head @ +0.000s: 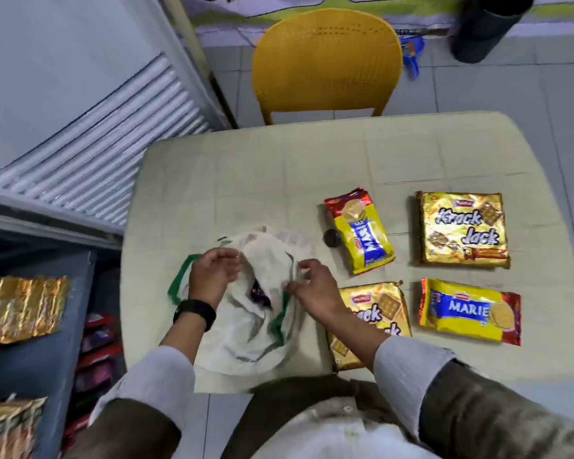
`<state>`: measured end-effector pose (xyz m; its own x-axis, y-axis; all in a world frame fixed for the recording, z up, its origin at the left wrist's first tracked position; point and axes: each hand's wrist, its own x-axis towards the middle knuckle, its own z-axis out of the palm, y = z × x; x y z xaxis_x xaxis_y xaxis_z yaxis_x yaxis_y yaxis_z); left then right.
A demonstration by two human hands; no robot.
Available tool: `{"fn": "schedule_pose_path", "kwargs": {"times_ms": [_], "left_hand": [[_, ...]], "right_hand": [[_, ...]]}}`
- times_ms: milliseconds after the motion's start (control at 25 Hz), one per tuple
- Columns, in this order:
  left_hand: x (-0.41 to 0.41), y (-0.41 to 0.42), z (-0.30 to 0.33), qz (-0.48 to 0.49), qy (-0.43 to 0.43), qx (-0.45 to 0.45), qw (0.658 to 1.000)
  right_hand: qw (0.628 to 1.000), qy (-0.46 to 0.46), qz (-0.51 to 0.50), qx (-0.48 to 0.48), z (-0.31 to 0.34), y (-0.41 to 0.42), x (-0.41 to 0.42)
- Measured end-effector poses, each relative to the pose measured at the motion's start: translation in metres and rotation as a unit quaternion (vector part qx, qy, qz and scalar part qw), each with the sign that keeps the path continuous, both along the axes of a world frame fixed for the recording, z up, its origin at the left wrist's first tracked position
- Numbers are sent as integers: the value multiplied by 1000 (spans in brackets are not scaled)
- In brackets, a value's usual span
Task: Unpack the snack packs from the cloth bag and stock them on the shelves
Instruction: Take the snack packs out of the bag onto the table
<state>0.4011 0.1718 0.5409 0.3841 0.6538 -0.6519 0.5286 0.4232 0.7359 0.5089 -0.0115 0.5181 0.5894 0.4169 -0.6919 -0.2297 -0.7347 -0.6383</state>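
A cream cloth bag (249,329) with green trim lies on the table's near left. My left hand (212,273) and my right hand (312,289) each pinch a side of its mouth, holding it apart. A dark purple pack (260,293) shows inside. To the right lie two gold Krack Jack packs, one far (463,230) and one near (378,313) that my right forearm partly covers. Two yellow Marie packs sit there too, one upright (362,233) and one lying sideways (469,311).
The beige table (279,167) has a yellow chair (325,61) behind it. Grey shelves (37,366) at the left hold gold packs (20,309) and red and purple packs (96,346) lower down. A small dark round object (332,238) sits beside the upright Marie pack.
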Motion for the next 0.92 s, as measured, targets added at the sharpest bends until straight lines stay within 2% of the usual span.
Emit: {"fn": "schedule_pose_path", "kwargs": {"times_ms": [40,80,200,320,400,440,480,560,640,720,800,880,920], "left_hand": [[-25,-1,-9,0,26,-10,1000],[-46,-3,-19,-6,58,-10,998],[-82,-6,-46,-78,117,42,989],[-76,-11,-50,-191,120,40,973],[-73,-9,-50,-217,121,40,968],[-73,-7,-51,-209,116,38,970],[-75,-4,-50,-195,111,35,974],[-81,1,-48,-163,108,51,979],[-87,5,-48,-156,107,101,977],[-89,6,-51,-166,113,119,972],[-89,4,-55,-198,132,115,964],[-89,-1,-58,-235,139,112,955],[-90,-5,-59,-248,141,118,951]], "right_hand": [[996,-50,55,-45,-3,9,-16],[992,-76,68,-76,-5,17,-29],[984,-71,68,-150,-9,44,-50],[979,-103,51,-167,-20,48,-43],[980,-140,55,-133,-15,46,-35],[989,-113,44,-81,-10,46,-32],[999,-47,23,-12,-3,48,-30],[987,108,7,120,13,52,-32],[972,174,20,159,25,54,-34],[984,132,11,121,23,48,-30],[999,18,-21,39,9,35,-21],[997,-64,-34,-41,-3,20,-14],[994,-76,-49,-67,-6,14,-13]]}}
